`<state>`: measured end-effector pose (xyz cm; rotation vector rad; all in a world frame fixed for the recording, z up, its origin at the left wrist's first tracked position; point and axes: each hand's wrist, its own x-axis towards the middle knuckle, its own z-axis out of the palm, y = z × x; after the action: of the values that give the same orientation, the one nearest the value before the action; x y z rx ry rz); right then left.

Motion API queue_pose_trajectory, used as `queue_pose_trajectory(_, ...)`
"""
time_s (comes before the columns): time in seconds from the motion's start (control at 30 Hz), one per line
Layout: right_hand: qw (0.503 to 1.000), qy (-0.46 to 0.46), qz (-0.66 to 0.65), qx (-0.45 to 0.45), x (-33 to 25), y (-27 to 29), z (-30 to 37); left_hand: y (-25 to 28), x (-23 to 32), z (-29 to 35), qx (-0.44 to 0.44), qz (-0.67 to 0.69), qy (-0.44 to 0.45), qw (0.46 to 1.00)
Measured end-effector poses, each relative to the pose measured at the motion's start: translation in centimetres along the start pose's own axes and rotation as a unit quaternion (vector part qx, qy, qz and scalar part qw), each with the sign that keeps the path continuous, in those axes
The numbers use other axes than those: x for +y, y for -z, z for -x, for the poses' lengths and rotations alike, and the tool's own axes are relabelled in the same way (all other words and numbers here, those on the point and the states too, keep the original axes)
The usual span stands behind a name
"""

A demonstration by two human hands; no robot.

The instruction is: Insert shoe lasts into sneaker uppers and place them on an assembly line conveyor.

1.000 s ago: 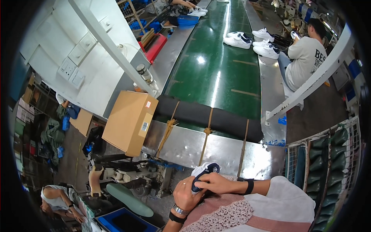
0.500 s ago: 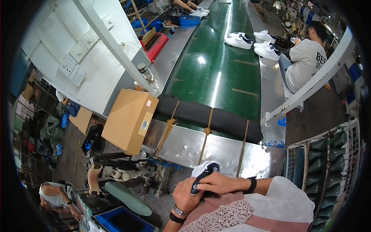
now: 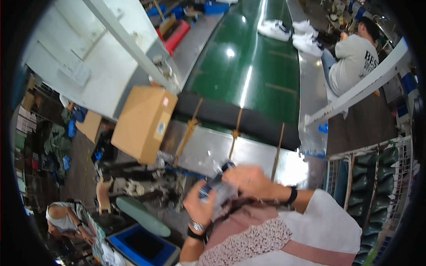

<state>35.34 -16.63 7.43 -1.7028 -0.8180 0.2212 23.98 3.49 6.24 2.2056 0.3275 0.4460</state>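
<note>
Navy and white, the shoe [image 3: 215, 181] sits in your left hand [image 3: 199, 201], by the near edge of the conveyor [image 3: 226, 84]; your right hand [image 3: 250, 181] is at it (blur hides whether it grips).

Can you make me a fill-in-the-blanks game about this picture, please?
1. The conveyor belt is coloured ____.
2. In the picture, the cardboard box is on the ____ side of the belt.
3. The left hand grips a blurred ____.
4. The wristband by the right hand is coloured ____.

Missing words: green; left; shoe; black.
</note>
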Motion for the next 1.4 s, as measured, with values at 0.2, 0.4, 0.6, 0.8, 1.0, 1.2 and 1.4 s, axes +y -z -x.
queue_pose_trajectory(0.2, 0.942, -0.180, -0.266, 0.100, -0.8, 6.4, -3.9, 1.5, -1.6, -3.3, 0.090, 0.197, 0.158, 0.963)
queue_pose_trajectory(0.4, 0.836, -0.334, -0.434, -0.023, 2.4, 4.2, -4.2, 0.5, -1.9, -3.5, 0.105, 0.326, 0.196, 0.919)
queue_pose_trajectory(0.6, 0.845, -0.333, -0.419, -0.009, 1.3, 4.2, -4.1, 1.0, 0.5, -4.0, 0.096, 0.235, 0.164, 0.953)
queue_pose_trajectory(0.8, 0.940, -0.202, -0.273, -0.015, 1.0, 1.1, -3.2, 0.9, 2.0, -2.9, -0.019, 0.075, 0.055, 0.995)
queue_pose_trajectory(1.0, 0.964, -0.198, -0.002, -0.180, -2.3, -0.5, 0.7, 1.4, 2.8, -2.4, -0.112, -0.084, -0.238, 0.961)
queue_pose_trajectory(1.2, 0.967, -0.179, -0.104, -0.149, -0.9, -3.4, 2.8, 1.2, 2.3, -0.9, -0.153, -0.081, -0.252, 0.952)
queue_pose_trajectory(1.4, 0.868, -0.368, -0.273, -0.193, -1.1, -2.7, 2.8, 0.7, 3.3, 0.0, -0.136, -0.047, -0.223, 0.964)
